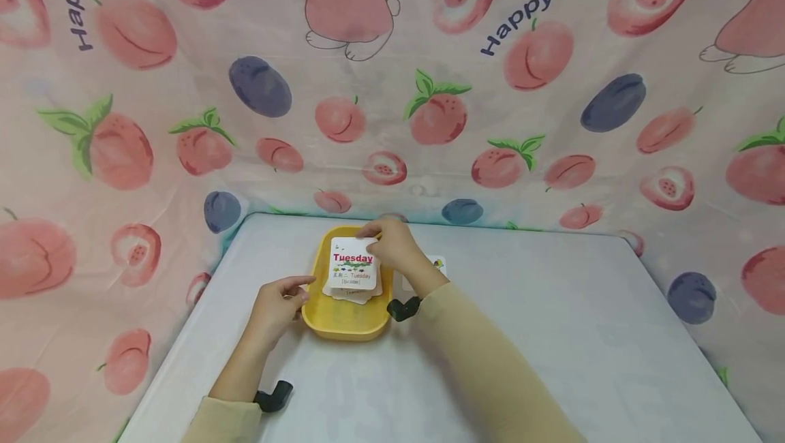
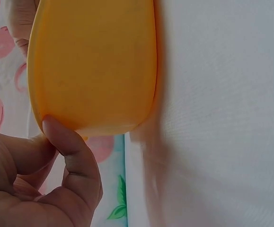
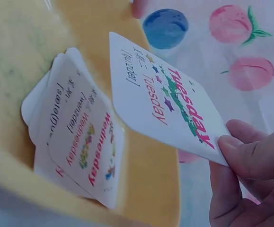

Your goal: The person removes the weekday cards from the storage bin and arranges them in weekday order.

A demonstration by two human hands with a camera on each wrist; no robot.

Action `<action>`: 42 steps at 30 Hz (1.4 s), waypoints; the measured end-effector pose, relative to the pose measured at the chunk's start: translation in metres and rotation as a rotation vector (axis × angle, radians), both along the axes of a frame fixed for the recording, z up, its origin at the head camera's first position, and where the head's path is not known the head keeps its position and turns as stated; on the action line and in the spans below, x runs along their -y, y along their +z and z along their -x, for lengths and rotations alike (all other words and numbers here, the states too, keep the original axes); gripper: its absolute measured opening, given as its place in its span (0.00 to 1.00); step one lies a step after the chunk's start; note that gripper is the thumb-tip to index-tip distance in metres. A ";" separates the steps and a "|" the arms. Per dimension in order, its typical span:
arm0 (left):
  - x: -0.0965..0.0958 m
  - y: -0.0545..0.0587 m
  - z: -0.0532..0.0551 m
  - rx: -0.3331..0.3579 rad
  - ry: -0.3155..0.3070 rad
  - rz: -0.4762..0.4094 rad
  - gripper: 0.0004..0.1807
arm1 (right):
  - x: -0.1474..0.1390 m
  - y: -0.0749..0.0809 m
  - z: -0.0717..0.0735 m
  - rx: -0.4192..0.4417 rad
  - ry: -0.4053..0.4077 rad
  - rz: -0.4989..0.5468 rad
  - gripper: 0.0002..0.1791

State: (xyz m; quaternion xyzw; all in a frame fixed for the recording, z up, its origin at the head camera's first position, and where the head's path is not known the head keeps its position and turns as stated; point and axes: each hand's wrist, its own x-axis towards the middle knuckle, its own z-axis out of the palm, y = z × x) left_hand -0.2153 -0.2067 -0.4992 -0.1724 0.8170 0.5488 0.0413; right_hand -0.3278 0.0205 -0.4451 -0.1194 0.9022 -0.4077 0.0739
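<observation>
Right wrist view: Tuesday card (image 3: 167,106) pinched by one corner over the yellow tray (image 1: 346,324)

I have the thumb and fingers of my right hand (image 1: 395,245) clamped on the upper right corner of the Tuesday card, which hangs tilted above the stack of cards (image 3: 73,127) in the yellow tray, a Wednesday card (image 3: 87,142) uppermost there. It juts out flat from that one grip without sagging, so I judge it thin but stiff, and very light. Its face looks smooth; I'd expect it to slide easily on its neighbours. An edge or corner is the place to take hold, with a gentle pinch, since a hard squeeze could crease it. My left hand (image 1: 276,310) has thumb and finger closed on the left rim of the yellow tray, which I take for light, fairly rigid plastic that would skid if nudged.

Under it all is my bench (image 1: 570,334), white and smooth-looking. Another card (image 1: 438,264) lies just right of the yellow tray, partly hidden behind my right arm. Patterned cloth (image 1: 380,82) hangs along the back and both sides, printed with peaches, dark blue fruit, pink rabbits and the word "Happy".
</observation>
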 end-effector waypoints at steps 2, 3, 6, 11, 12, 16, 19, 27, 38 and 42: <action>0.000 0.001 0.000 0.003 0.000 0.000 0.19 | -0.004 0.002 0.000 -0.004 -0.014 0.010 0.16; 0.000 0.001 0.000 0.002 -0.002 0.001 0.19 | -0.006 0.004 0.000 -0.008 -0.017 0.012 0.16; 0.002 0.001 -0.001 -0.002 0.000 0.000 0.19 | -0.013 0.007 0.001 -0.005 -0.021 0.019 0.16; 0.005 0.001 -0.002 -0.007 0.006 -0.011 0.19 | -0.026 0.011 0.004 -0.006 -0.014 0.032 0.17; 0.006 0.000 -0.002 -0.008 0.005 -0.014 0.19 | -0.029 0.012 0.005 -0.009 -0.016 0.034 0.17; 0.005 0.001 -0.002 -0.011 0.000 -0.019 0.19 | -0.042 0.016 0.005 -0.003 -0.022 0.040 0.17; 0.004 0.001 -0.002 -0.011 0.001 -0.011 0.19 | -0.051 0.019 0.004 0.008 -0.031 0.043 0.17; 0.005 0.000 -0.002 -0.022 -0.007 -0.015 0.19 | -0.078 0.020 0.003 -0.025 -0.063 0.013 0.16; 0.001 -0.003 -0.002 -0.015 0.003 -0.003 0.19 | -0.131 0.006 0.001 0.016 -0.085 -0.033 0.17; -0.001 -0.002 -0.002 -0.018 0.000 0.002 0.19 | -0.149 0.002 0.001 0.032 -0.101 -0.051 0.17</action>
